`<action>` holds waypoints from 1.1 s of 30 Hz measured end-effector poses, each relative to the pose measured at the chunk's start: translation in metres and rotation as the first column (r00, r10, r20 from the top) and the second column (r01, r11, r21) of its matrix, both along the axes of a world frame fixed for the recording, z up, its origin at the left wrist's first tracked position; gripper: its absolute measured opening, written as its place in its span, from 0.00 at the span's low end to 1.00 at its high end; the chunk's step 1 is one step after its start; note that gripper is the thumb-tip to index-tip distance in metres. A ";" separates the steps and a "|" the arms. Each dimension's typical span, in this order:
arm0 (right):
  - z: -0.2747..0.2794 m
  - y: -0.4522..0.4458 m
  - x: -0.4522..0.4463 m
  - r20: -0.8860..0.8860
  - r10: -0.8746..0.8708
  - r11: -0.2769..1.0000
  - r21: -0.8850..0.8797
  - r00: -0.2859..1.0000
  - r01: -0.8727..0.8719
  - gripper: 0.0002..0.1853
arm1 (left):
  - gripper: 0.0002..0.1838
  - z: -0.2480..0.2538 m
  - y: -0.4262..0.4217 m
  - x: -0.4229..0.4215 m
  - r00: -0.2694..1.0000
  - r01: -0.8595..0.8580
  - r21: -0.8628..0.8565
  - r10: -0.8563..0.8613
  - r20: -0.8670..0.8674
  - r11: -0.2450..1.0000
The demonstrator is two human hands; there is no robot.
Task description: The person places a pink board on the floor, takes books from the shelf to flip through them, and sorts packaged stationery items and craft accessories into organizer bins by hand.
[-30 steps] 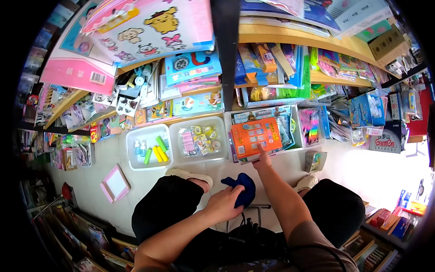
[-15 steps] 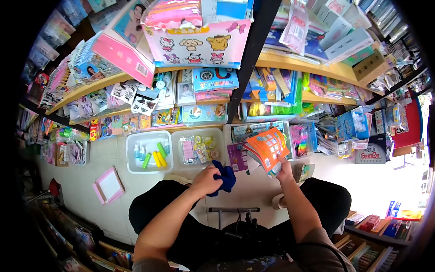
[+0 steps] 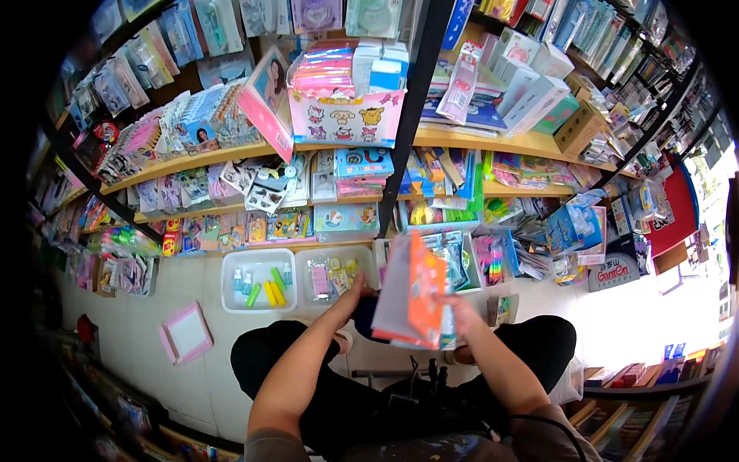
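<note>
My right hand (image 3: 463,314) grips a small stack of orange-covered booklets (image 3: 425,289) by its right edge. The stack stands tilted, its pale back sheet turned to the left and its covers blurred by motion. At its left side is my left hand (image 3: 345,306), closed on a dark blue cloth (image 3: 365,314). Most of that cloth is hidden behind the booklets and the hand. Behind the stack sits a bin of packaged goods (image 3: 466,266), partly covered by it.
A white bin (image 3: 225,296) holds yellow and green sticks and small bottles. Beside it stands a clear bin (image 3: 308,258) of small packs. A pink-framed box (image 3: 185,333) lies on the floor at left. Stocked shelves (image 3: 493,138) rise ahead.
The booklets have moved left and turned more upright, toward my left hand. My left hand has shifted slightly, and the blue cloth is now mostly hidden. The camera view has tilted upward.
</note>
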State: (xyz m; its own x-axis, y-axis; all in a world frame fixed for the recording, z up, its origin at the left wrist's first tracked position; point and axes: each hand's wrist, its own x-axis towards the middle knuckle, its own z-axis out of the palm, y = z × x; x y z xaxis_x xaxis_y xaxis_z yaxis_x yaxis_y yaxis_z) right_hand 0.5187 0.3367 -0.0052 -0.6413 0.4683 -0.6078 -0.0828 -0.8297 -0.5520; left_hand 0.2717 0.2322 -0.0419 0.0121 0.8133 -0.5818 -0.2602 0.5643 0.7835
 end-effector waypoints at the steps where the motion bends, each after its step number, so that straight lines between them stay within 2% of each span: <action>1: -0.007 -0.007 -0.008 0.030 0.009 1.000 0.028 1.000 -0.009 0.22 | 0.51 0.003 0.002 0.003 0.993 -0.012 0.028 0.009 0.118 1.000; 2: -0.014 -0.014 -0.016 0.061 0.016 0.998 0.052 0.998 -0.019 0.22 | 0.51 0.004 0.006 0.008 0.982 -0.071 0.055 0.060 0.180 0.996; 4: -0.017 -0.021 -0.019 0.074 0.005 0.999 0.039 0.997 -0.008 0.21 | 0.46 0.017 0.004 0.010 0.987 -0.134 0.076 0.127 0.099 0.988; 7: -0.022 -0.023 -0.015 0.050 -0.024 0.999 -0.030 0.998 0.026 0.20 | 0.39 0.047 0.005 0.009 0.953 0.167 0.003 -0.160 -0.257 0.986; 10: -0.020 -0.026 -0.012 0.077 -0.018 0.997 -0.078 0.997 0.024 0.19 | 0.34 0.005 0.006 0.010 0.944 0.269 0.050 -0.253 -0.212 0.962; 11: -0.016 -0.028 -0.014 0.114 -0.033 0.996 -0.074 0.993 0.042 0.19 | 0.30 -0.004 0.005 0.012 0.936 0.234 0.029 -0.217 -0.277 0.972; 14: -0.005 -0.041 -0.024 0.213 -0.052 0.996 0.089 0.976 0.034 0.19 | 0.26 -0.009 0.008 0.008 0.914 0.242 -0.072 -0.252 -0.318 0.968; 17: -0.053 -0.045 -0.018 0.213 -0.051 0.963 0.268 0.976 -0.007 0.20 | 0.24 0.002 0.012 0.003 0.841 0.271 -0.099 -0.286 -0.459 0.957; 20: -0.062 -0.041 -0.017 0.476 -0.015 0.894 0.400 0.879 -0.202 0.19 | 0.22 -0.003 0.011 0.006 0.820 0.284 -0.042 -0.265 -0.507 0.958; 23: -0.031 -0.041 -0.022 0.336 -0.190 0.735 0.671 0.923 -0.093 0.21 | 0.21 -0.019 0.011 0.013 0.810 0.261 0.055 -0.188 -0.556 0.964; 26: -0.075 -0.037 -0.014 0.538 -0.369 0.785 0.617 0.758 -0.055 0.23 | 0.21 -0.033 0.014 0.017 0.759 0.269 0.083 -0.158 -0.632 0.960; 28: -0.065 -0.034 -0.007 0.479 -0.190 0.956 0.289 0.857 0.050 0.23 | 0.21 -0.027 0.016 0.019 0.775 0.255 0.116 -0.131 -0.618 0.960; 29: -0.059 -0.034 -0.003 0.418 -0.106 0.992 0.101 0.902 0.069 0.24 | 0.21 -0.024 0.015 0.021 0.783 0.245 0.131 -0.116 -0.611 0.961; 32: -0.030 -0.043 0.000 0.416 -0.049 0.999 0.041 0.908 0.035 0.22 | 0.21 -0.024 0.014 0.025 0.758 0.245 0.170 -0.079 -0.647 0.954; 33: -0.028 -0.046 0.001 0.470 -0.044 0.997 0.078 0.882 0.009 0.21 | 0.21 -0.031 0.014 0.026 0.775 0.222 0.173 -0.066 -0.629 0.959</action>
State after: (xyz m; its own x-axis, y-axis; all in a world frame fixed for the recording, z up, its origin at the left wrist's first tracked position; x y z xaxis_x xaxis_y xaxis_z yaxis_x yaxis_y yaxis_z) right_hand 0.5200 0.2910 -0.0337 -0.2746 0.5345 -0.7993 0.1801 -0.7879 -0.5888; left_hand 0.2978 0.2459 -0.0729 -0.1540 0.9390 -0.3076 0.3876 0.3438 0.8553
